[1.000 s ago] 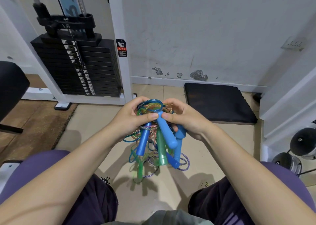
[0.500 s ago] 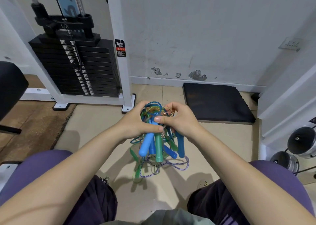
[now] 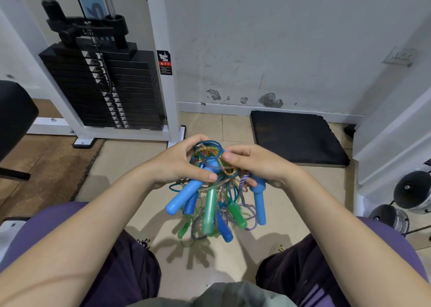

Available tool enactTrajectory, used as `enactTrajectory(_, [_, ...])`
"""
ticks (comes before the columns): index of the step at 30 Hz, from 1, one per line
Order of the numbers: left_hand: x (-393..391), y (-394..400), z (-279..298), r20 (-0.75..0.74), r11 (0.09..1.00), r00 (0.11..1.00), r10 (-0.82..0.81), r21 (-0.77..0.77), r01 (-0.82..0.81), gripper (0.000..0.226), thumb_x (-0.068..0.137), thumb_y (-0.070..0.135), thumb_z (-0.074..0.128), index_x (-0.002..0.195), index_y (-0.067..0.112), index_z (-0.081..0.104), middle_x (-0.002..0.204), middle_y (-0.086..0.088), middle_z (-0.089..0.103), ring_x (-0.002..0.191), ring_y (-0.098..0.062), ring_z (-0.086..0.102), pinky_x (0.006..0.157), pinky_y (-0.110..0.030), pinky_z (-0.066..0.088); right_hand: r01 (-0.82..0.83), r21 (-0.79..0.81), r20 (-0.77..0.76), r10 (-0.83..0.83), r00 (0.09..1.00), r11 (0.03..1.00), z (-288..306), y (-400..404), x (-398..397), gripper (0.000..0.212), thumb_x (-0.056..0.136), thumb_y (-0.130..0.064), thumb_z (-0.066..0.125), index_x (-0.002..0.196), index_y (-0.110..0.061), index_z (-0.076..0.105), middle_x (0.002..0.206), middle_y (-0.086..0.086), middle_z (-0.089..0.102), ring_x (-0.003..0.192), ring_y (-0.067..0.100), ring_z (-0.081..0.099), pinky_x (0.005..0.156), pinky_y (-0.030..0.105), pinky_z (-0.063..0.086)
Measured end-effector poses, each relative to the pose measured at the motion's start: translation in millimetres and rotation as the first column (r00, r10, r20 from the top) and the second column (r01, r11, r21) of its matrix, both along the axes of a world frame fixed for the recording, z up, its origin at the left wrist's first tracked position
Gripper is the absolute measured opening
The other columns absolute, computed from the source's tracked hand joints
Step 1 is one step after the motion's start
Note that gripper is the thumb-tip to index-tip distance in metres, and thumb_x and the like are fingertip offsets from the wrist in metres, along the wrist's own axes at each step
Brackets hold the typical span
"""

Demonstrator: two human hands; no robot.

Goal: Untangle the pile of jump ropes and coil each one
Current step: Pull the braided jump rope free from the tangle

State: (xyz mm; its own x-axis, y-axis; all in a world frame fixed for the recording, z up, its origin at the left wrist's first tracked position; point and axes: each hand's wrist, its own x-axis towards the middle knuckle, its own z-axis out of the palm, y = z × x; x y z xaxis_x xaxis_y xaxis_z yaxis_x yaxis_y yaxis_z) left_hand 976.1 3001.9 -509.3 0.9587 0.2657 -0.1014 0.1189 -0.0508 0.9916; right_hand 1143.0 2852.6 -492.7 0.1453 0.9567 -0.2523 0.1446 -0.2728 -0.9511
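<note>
A tangled bundle of jump ropes [image 3: 211, 157] hangs in the air between my knees, above the tiled floor. Blue, green, orange and purple-white cords are knotted together at its top. Several blue and green handles dangle below, among them a light blue handle [image 3: 184, 197] and a green handle [image 3: 210, 207]. My left hand [image 3: 179, 162] grips the left side of the knot, thumb across the cords. My right hand [image 3: 254, 164] pinches cords at the right side, with another blue handle [image 3: 259, 202] hanging under it.
A weight stack machine [image 3: 105, 85] with a white frame stands at the back left. A black mat [image 3: 296, 136] lies by the wall at the right. Dumbbells [image 3: 410, 195] sit at the far right. A black padded seat [image 3: 14, 115] juts in from the left.
The bundle has turned in my hands. The light blue handle swung from the right to the lower left, and the handles now splay out wider. My hands have drawn slightly apart.
</note>
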Motion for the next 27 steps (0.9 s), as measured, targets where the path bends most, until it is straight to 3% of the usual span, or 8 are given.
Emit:
enactTrajectory(5, [2.1,-2.0,-3.0,-0.003,0.998,1.0,0.01,0.056,-0.009,0.058,0.06,0.006,0.086,0.109,0.015,0.057,0.094,0.007,0.068,0.091,-0.01,0.063,0.084,-0.025,0.051,0.067,-0.022,-0.011,-0.067,0.998,0.998,1.2,1.6,-6.8,0.025,0.084,-0.024,0.075,0.099,-0.011,0.06,0.073,0.006,0.063,0.038,0.013,0.039,0.033,0.02,0.034])
enactTrajectory(9, [0.7,3.3,-0.5,-0.053,0.966,0.996,0.073,0.252,-0.058,0.081,0.048,0.039,0.089,0.123,0.032,0.057,0.127,0.009,0.061,0.121,-0.006,0.055,0.105,-0.03,0.04,0.208,0.034,0.137,-0.211,0.968,0.978,-2.5,4.1,-8.2,0.033,0.078,-0.022,0.083,0.097,-0.01,0.058,0.076,0.01,0.058,0.037,0.012,0.042,0.032,0.021,0.033])
enactTrajectory(13, [3.1,-3.1,1.8,-0.075,0.88,0.919,0.387,0.327,-0.344,0.07,0.059,0.069,0.081,0.108,0.023,0.064,0.107,0.003,0.066,0.083,-0.005,0.063,0.066,-0.019,0.047,0.353,0.154,0.244,-0.382,0.892,0.923,-13.1,9.1,-10.6,0.041,0.069,-0.023,0.089,0.092,-0.011,0.057,0.076,0.004,0.055,0.038,0.002,0.04,0.034,0.016,0.031])
enactTrajectory(15, [8.0,-11.9,-1.3,-0.24,0.918,0.898,0.368,0.247,-0.31,0.071,0.074,0.076,0.062,0.106,0.013,0.062,0.101,-0.002,0.069,0.069,-0.013,0.071,0.049,-0.021,0.044,0.371,0.191,0.281,-0.412,0.866,0.909,-18.7,12.4,-13.4,0.043,0.066,-0.025,0.09,0.091,-0.015,0.057,0.078,0.002,0.057,0.043,0.001,0.043,0.039,0.013,0.034])
enactTrajectory(18, [13.4,-20.5,-8.7,-0.338,0.964,0.906,0.254,0.017,-0.264,0.066,0.084,0.066,0.061,0.118,0.009,0.055,0.107,-0.01,0.071,0.078,-0.027,0.075,0.059,-0.036,0.059,0.327,0.206,0.353,-0.382,0.854,0.922,-25.4,15.2,-18.8,0.044,0.064,-0.024,0.091,0.092,-0.018,0.057,0.082,-0.002,0.059,0.055,0.001,0.048,0.047,0.015,0.039])
enactTrajectory(21, [17.0,-18.9,-10.9,-0.242,0.902,0.898,0.368,-0.14,-0.408,0.043,0.09,0.036,0.07,0.117,0.006,0.055,0.109,-0.016,0.072,0.081,-0.026,0.075,0.067,-0.037,0.061,0.309,0.217,0.223,-0.356,0.908,0.926,-24.6,15.3,-20.2,0.039,0.071,-0.014,0.087,0.091,-0.016,0.053,0.087,-0.002,0.059,0.044,0.0,0.047,0.04,0.013,0.036])
enactTrajectory(24, [19.3,-14.2,-14.2,-0.147,0.859,0.872,0.468,-0.155,-0.487,0.027,0.09,0.019,0.072,0.105,0.0,0.059,0.1,-0.018,0.07,0.073,-0.021,0.071,0.066,-0.035,0.061,0.332,0.184,0.139,-0.359,0.923,0.925,-20.3,14.3,-17.5,0.027,0.079,-0.015,0.081,0.083,-0.013,0.054,0.081,-0.001,0.062,0.034,0.008,0.041,0.031,0.019,0.033])
enactTrajectory(27, [18.9,-12.0,-17.6,-0.077,0.845,0.844,0.53,-0.037,-0.534,0.034,0.085,0.019,0.078,0.096,-0.008,0.061,0.091,-0.022,0.066,0.076,-0.027,0.065,0.08,-0.051,0.06,0.38,0.137,0.194,-0.401,0.895,0.915,-19.2,13.3,-17.0,0.032,0.079,-0.028,0.081,0.075,-0.005,0.06,0.056,-0.01,0.058,0.031,0.012,0.041,0.032,0.017,0.031])
